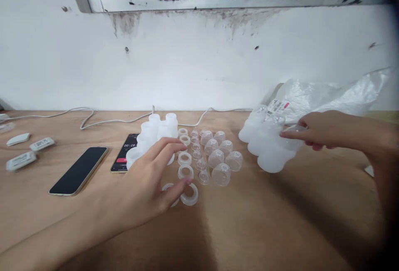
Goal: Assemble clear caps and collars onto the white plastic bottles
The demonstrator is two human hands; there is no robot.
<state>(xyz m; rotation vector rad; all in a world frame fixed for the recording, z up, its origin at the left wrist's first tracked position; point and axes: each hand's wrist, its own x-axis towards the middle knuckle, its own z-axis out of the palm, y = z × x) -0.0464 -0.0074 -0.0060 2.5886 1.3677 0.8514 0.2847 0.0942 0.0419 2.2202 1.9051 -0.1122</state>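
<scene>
My left hand hovers with fingers apart over the translucent screw rings, its thumb near one ring and nothing visible in its grasp. Behind it stand several white open-topped baby bottles, partly covered by the hand. To the right of the rings are a column of clear nipples and two columns of clear dome caps. On the right, my right hand has its fingers closed around the domed top of a capped baby bottle, at the edge of a cluster of capped bottles.
A black-screened phone lies at the left; another phone showing a timer is partly behind the bottles. Small white pieces lie far left. A white cable runs along the wall. A clear plastic bag sits behind the right cluster.
</scene>
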